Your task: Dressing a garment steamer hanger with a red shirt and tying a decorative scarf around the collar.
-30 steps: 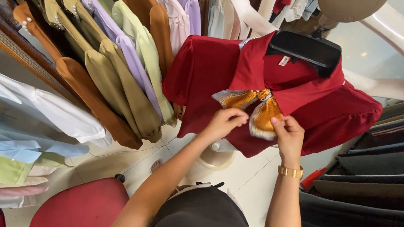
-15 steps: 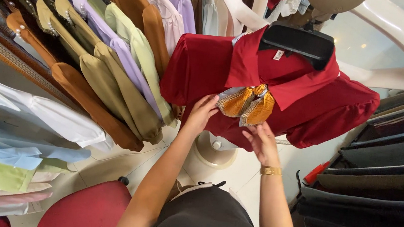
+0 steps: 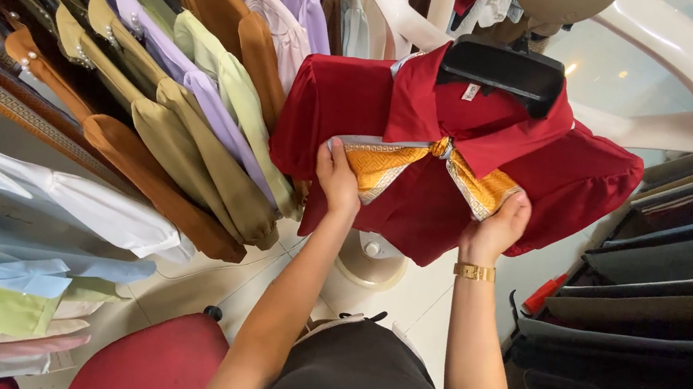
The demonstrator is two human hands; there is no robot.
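Note:
A red collared blouse (image 3: 415, 193) hangs on a black hanger (image 3: 502, 65) in front of me. An orange patterned scarf (image 3: 393, 163) with grey edges is tied at its collar, the two ends spread apart. My left hand (image 3: 336, 176) grips the left end of the scarf. My right hand (image 3: 497, 227), with a gold watch at the wrist, holds the right end (image 3: 484, 192) lower down.
A rack of hanging shirts in brown, olive, lilac and pale green (image 3: 176, 99) fills the left. White and pastel garments (image 3: 23, 255) lie lower left. Dark folded trousers (image 3: 650, 329) hang at right. A red stool (image 3: 153, 363) and a white stand base (image 3: 369, 261) are below.
Both hands pulled the scarf ends outward, from bunched at the collar to spread left and right. The view has shifted a little.

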